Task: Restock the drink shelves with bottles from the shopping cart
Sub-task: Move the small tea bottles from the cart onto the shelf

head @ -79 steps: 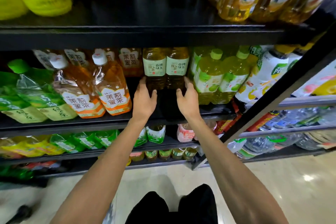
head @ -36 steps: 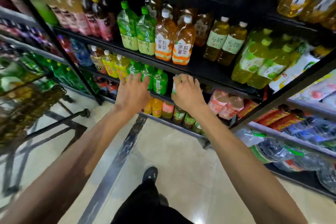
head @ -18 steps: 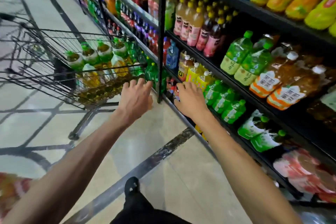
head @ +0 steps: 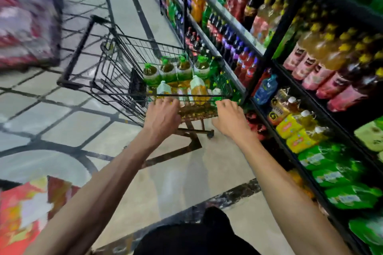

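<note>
our left hand (head: 163, 116) and right hand (head: 229, 119) were at the shopping cart (head: 68, 84) near rim, both grips loosely curled, holding nothing. green-capped bottles (head: 167, 70) stood inside the cart, beside the drink shelves (head: 286, 18).

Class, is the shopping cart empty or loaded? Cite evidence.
Loaded: the shopping cart holds upright green-capped bottles and white-capped bottles.

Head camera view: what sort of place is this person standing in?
Most likely a supermarket drinks aisle: tall black shelves packed with bottled drinks, a wire shopping cart holding more bottles, and a tiled floor alongside.
</note>
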